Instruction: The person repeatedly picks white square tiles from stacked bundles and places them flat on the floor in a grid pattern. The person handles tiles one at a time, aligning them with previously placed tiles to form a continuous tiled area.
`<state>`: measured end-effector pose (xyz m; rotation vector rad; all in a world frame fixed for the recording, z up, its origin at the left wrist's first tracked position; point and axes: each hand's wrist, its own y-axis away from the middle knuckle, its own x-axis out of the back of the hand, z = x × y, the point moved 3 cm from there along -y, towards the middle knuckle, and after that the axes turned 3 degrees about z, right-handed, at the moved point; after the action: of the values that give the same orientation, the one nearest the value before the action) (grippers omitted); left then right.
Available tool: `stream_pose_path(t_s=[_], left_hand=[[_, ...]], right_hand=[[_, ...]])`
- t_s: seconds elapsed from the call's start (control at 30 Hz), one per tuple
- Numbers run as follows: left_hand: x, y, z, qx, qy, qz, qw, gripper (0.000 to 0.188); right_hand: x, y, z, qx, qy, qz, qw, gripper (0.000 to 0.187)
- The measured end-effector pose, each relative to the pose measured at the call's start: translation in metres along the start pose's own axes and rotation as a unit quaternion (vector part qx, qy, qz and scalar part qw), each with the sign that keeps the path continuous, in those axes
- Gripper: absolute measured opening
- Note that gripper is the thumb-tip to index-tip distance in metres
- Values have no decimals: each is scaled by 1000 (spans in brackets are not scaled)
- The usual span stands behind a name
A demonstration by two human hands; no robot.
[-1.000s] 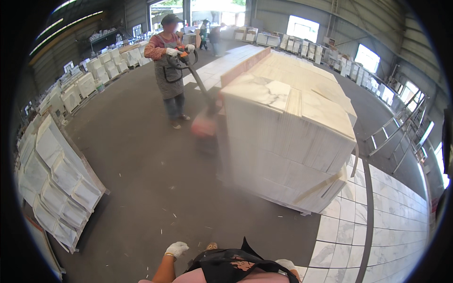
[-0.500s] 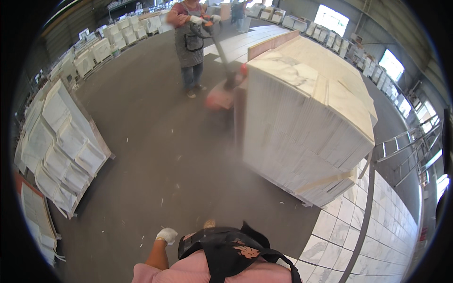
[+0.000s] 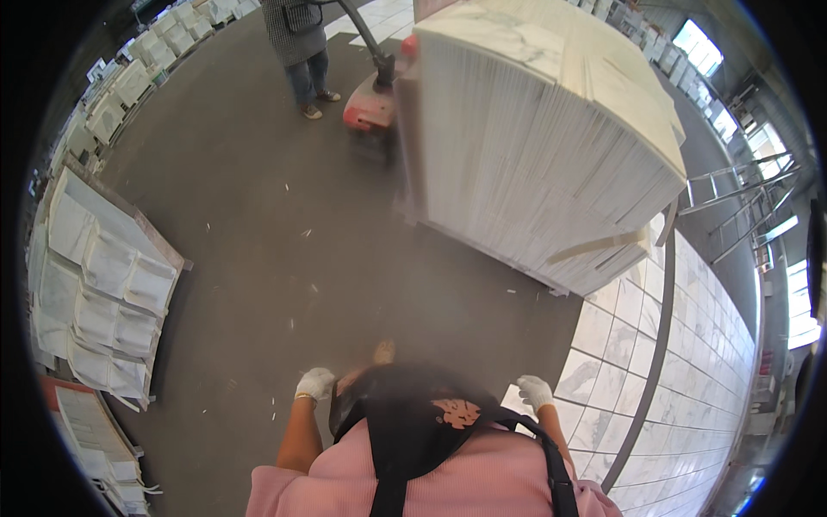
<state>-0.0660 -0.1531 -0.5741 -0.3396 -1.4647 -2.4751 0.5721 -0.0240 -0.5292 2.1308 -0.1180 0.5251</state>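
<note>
Stacked slabs [image 3: 534, 164] stand well ahead of the left grip [image 3: 316, 384] and right grip [image 3: 535, 392], both released and apparently empty; no handling seems in hand, and touching them would call for stepping nearer. Grey floor [image 3: 250, 284] spreads ahead of the left grip, with veined tiles [image 3: 603, 385] beside the right grip and a red pallet jack [image 3: 370, 110] and co-worker [image 3: 293, 34] farther ahead.

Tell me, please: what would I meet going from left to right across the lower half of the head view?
Stacked white marble-look slabs, white-gloved left grip, black apron, white-gloved right grip, dark floor strip.
</note>
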Motion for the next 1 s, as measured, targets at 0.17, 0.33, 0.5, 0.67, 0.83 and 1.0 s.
stream_pose_path(t_s=[0.17,0.33,0.5,0.67,0.83,1.0], left_hand=[[13,-25,-50,-86,-124,-13,988,25],[15,-21,-34,-262,-498,26,826,23],[14,-22,-11,-101,-138,86,981,34],[11,-24,8,-85,-142,36,986,40],[19,-9,23,-65,-143,62,986,40],[20,-4,23,-60,-197,52,977,35]], right_hand=[[-6,5,24,-62,25,-7,998,45],[-24,-14,68,-39,68,-83,993,43],[-30,-24,73,213,364,-151,894,45],[-21,-23,56,-73,52,-65,994,47],[-24,-19,42,-58,32,-60,996,53],[-32,-25,31,101,317,-101,938,30]])
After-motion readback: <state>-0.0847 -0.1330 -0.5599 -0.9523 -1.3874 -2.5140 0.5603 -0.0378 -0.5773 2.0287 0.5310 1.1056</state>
